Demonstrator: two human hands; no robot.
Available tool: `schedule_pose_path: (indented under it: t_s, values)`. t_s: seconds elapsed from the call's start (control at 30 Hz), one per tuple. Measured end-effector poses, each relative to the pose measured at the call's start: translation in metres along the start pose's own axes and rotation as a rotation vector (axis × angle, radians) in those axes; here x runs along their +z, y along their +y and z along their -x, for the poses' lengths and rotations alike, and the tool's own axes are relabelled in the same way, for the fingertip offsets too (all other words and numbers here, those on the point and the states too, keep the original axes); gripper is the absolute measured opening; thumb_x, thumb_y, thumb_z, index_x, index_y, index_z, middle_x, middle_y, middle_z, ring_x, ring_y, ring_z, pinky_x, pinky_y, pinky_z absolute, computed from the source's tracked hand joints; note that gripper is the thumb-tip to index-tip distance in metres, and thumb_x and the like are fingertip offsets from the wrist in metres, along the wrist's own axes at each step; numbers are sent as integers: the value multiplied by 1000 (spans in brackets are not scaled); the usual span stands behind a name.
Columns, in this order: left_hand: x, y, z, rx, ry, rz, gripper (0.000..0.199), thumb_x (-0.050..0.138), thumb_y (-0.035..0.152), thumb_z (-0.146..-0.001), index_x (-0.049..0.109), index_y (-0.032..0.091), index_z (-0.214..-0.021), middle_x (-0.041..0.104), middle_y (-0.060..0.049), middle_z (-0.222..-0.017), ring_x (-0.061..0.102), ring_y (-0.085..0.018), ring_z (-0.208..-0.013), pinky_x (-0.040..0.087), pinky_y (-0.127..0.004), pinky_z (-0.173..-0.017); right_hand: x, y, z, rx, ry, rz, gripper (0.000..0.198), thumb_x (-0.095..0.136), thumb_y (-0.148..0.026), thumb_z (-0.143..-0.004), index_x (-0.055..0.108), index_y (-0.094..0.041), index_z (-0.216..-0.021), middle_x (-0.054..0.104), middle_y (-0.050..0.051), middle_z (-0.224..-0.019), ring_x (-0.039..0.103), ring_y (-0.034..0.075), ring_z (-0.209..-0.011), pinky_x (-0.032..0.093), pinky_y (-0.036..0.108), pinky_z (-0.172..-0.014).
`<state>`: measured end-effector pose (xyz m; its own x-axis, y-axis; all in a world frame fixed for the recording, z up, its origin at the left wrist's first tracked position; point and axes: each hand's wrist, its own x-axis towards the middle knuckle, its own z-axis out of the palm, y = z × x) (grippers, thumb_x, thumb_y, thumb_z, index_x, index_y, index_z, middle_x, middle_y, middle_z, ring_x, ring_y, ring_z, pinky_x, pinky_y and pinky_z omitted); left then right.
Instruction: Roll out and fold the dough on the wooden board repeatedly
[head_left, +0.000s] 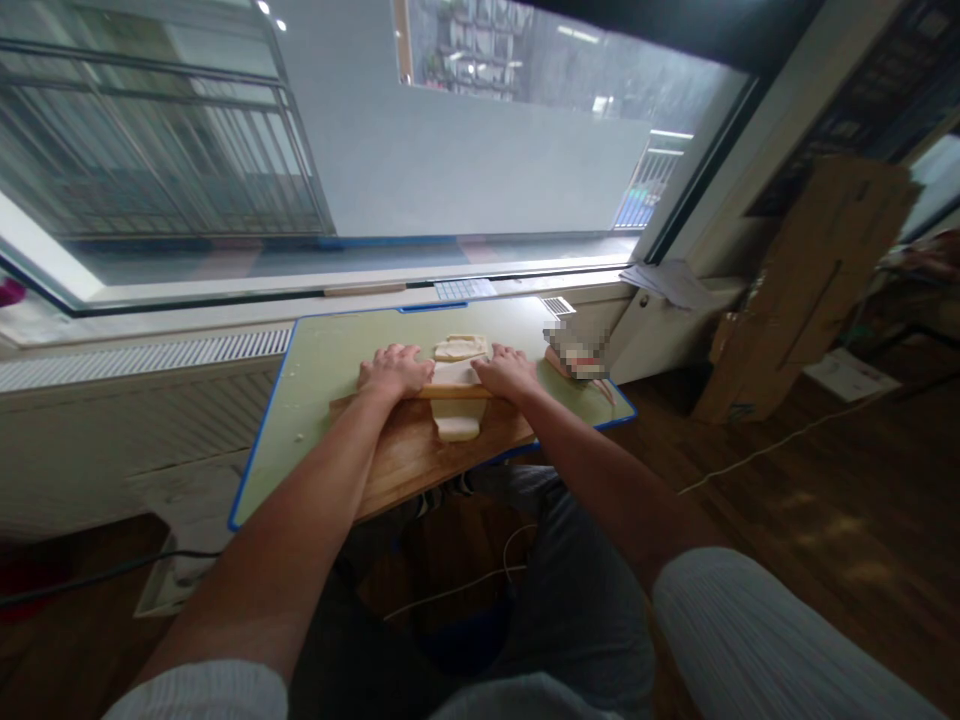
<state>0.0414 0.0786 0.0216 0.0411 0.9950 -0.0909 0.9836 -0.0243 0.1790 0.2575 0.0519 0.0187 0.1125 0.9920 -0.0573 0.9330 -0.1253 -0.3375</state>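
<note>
A wooden rolling pin (pixel 451 391) lies crosswise over a flat strip of pale dough (pixel 458 422). Its left end is under my left hand (pixel 396 370), its right end under my right hand (pixel 507 373). Both hands press down on the pin with their fingers curved over it, thumbs turned inward. Part of the dough shows in front of the pin and part behind it, between the hands. Just beyond lies a second piece of dough (pixel 460 347). Below everything is a wooden board (pixel 409 462).
The board sits on a small green table (pixel 319 350) with a blue rim. A partly blurred item (pixel 577 350) is at its right side. Behind stand a radiator (pixel 150 375) and window. Cardboard (pixel 814 290) leans at right; a cable (pixel 780 445) crosses the floor.
</note>
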Motion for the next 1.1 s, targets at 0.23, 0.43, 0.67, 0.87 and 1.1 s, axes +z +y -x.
schedule_pose_path:
  t_s: [0.23,0.43,0.67,0.87,1.1]
  values:
    - [3,-3,16,32,13,-27,74,33,67,-100,53,32,-162,45,-10,-173,44,-38,-154,37,-61,-125,1,-2,21,-5,6,21,73,41,-57,-101,51,-15,-159,52,19,-164,47,40,-149,35,59,-122]
    - [9,-7,59,63,65,-59,69,26,61,-105,56,31,-159,49,-9,-171,46,-35,-154,35,-60,-126,6,-5,68,-64,87,136,65,34,-46,-107,48,-19,-164,51,17,-166,45,36,-150,33,59,-123]
    - [13,-10,84,78,90,-71,68,22,57,-107,53,29,-162,44,-9,-175,39,-30,-160,31,-58,-130,10,-6,91,-103,163,169,65,30,-45,-110,47,-14,-164,53,17,-165,41,37,-152,28,60,-125]
    - [6,-3,53,30,63,-35,68,27,60,-104,55,31,-160,43,-9,-175,41,-33,-158,31,-60,-128,4,-5,56,-71,61,103,64,37,-50,-107,51,-18,-161,53,16,-164,46,36,-149,33,59,-122]
    - [0,2,8,-17,74,28,68,40,60,-99,57,30,-157,49,-12,-170,47,-37,-152,40,-59,-122,-2,-6,3,-35,-9,52,61,42,-49,-104,60,-16,-152,58,20,-159,53,37,-144,39,54,-120]
